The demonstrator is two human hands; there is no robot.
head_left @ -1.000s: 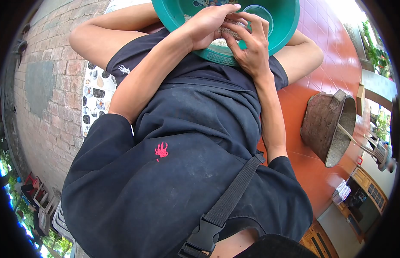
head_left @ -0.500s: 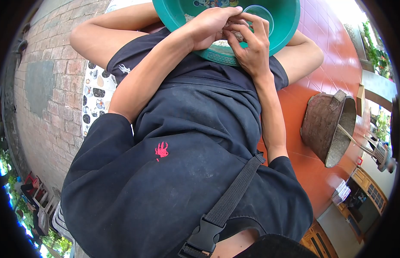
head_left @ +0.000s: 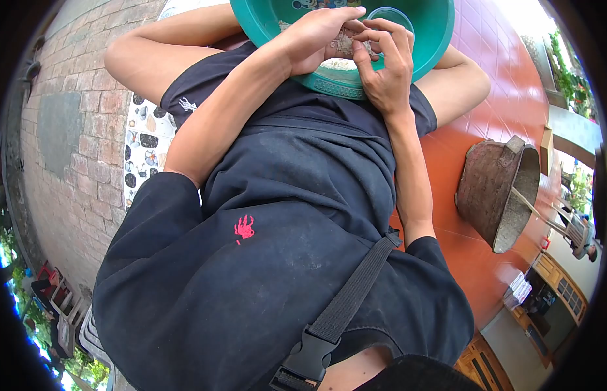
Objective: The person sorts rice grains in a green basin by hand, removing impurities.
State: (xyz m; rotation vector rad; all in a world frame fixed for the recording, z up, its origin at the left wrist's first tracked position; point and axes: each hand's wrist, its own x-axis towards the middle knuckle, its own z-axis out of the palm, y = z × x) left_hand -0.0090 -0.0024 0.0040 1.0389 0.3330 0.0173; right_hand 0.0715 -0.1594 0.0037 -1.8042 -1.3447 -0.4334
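My left hand [head_left: 313, 40] is over the near rim of a green basin [head_left: 430, 49], its curled fingers round a pale, crumbly clump [head_left: 344, 44]. My right hand [head_left: 387, 68] meets it from the right, thumb and bent fingertips pressed at the clump's edge. Bits of the same material cling to the fingers. Behind my right fingers, a clear round container [head_left: 411, 31] shows its rim inside the basin. Whitish grainy stuff [head_left: 339, 64] lies in the basin below the hands. The clump's underside is hidden.
The basin rests between my bent legs. To the right, a brown tapered bucket [head_left: 489, 189] with a stick in it lies tilted on red tiles [head_left: 440, 169]. Brick paving [head_left: 95, 143] and a pebble-patterned strip [head_left: 147, 140] are on the left.
My right hand's fingers have shifted and its thumb has risen, showing more of the clump. My left hand has moved slightly. The basin is almost unchanged.
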